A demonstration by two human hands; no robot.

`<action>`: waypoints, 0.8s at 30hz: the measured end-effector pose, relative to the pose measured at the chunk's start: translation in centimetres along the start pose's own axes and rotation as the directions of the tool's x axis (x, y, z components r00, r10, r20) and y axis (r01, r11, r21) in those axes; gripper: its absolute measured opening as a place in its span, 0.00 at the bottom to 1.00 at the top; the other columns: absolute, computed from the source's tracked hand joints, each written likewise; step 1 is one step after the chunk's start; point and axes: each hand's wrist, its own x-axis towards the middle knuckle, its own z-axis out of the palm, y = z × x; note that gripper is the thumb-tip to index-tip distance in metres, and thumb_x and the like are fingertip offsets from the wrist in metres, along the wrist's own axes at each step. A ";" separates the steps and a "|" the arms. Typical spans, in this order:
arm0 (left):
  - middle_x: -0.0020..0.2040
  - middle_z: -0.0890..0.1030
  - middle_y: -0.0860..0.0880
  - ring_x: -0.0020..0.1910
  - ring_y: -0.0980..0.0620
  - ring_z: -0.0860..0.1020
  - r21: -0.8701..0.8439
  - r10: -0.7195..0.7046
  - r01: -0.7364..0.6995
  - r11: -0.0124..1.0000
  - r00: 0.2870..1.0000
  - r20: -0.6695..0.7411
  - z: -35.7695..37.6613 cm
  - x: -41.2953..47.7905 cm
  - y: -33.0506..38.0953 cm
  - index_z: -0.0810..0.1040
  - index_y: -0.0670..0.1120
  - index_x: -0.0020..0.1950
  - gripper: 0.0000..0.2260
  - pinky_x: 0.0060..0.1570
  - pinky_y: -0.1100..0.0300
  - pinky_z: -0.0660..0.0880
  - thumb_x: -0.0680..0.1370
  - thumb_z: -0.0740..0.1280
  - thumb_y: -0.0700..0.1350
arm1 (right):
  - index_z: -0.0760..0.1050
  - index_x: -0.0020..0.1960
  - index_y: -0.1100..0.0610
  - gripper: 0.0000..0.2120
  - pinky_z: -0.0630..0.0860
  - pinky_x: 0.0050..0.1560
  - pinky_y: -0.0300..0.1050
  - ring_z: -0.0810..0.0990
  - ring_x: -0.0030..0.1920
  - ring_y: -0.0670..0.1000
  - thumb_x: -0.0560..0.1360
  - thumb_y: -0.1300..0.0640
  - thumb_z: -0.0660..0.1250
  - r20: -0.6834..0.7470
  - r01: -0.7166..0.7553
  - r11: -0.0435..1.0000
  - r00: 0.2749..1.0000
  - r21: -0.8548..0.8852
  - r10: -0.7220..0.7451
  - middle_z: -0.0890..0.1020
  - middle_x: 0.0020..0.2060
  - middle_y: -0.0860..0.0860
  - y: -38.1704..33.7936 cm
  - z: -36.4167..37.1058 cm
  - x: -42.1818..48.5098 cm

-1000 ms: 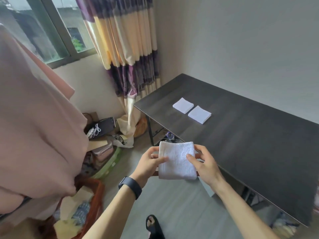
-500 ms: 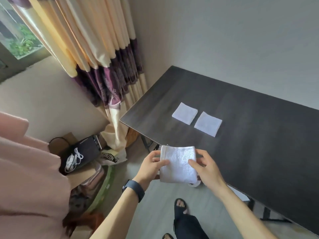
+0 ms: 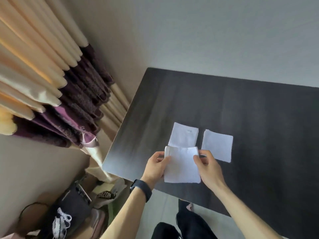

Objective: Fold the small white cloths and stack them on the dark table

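The folded cloth [image 3: 182, 167] now hangs over the dark table [image 3: 259, 118], left hand [image 3: 155, 167] and right hand [image 3: 208, 167] pinching its side edges; soft, light, floppy below.

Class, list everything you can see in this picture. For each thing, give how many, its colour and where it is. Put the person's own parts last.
table: one, dark, right of centre, against the wall
folded cloths: two, white, flat on the table side by side, the second to the right
held cloth: one, white, over the table's near edge
curtain: one, cream and purple, left
bag: one, black, on the floor, lower left
wristband: one, black, on the left wrist
left hand: one, fingers pinch the held cloth's left edge
right hand: one, fingers pinch its right edge
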 end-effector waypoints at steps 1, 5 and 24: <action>0.45 0.83 0.48 0.43 0.47 0.84 0.016 -0.004 0.004 1.000 1.000 0.010 0.2 1.5 0.8 0.78 0.46 0.57 0.07 0.46 0.45 0.82 0.79 0.68 0.45 | 0.71 0.59 0.46 0.09 0.72 0.41 0.37 0.78 0.49 0.44 0.80 0.46 0.63 -0.029 -0.019 1.000 0.999 -0.001 0.019 0.79 0.49 0.44 -0.2 0.2 1.3; 0.50 0.83 0.47 0.49 0.46 0.84 0.109 -0.022 0.014 0.994 0.997 0.070 1.0 7.4 3.3 0.77 0.45 0.59 0.09 0.48 0.43 0.82 0.80 0.67 0.45 | 0.70 0.57 0.49 0.07 0.74 0.38 0.41 0.78 0.44 0.44 0.81 0.47 0.61 -0.116 -0.100 0.995 0.988 -0.018 0.098 0.78 0.45 0.43 -0.7 1.3 6.0; 0.52 0.81 0.53 0.50 0.52 0.79 0.419 -0.034 -0.018 0.908 0.993 0.116 2.5 21.9 4.2 0.74 0.52 0.58 0.07 0.51 0.55 0.79 0.80 0.64 0.50 | 0.66 0.62 0.50 0.11 0.67 0.31 0.35 0.78 0.36 0.44 0.83 0.48 0.57 -0.313 -0.355 0.883 0.914 -0.306 0.258 0.80 0.41 0.47 0.7 5.1 17.2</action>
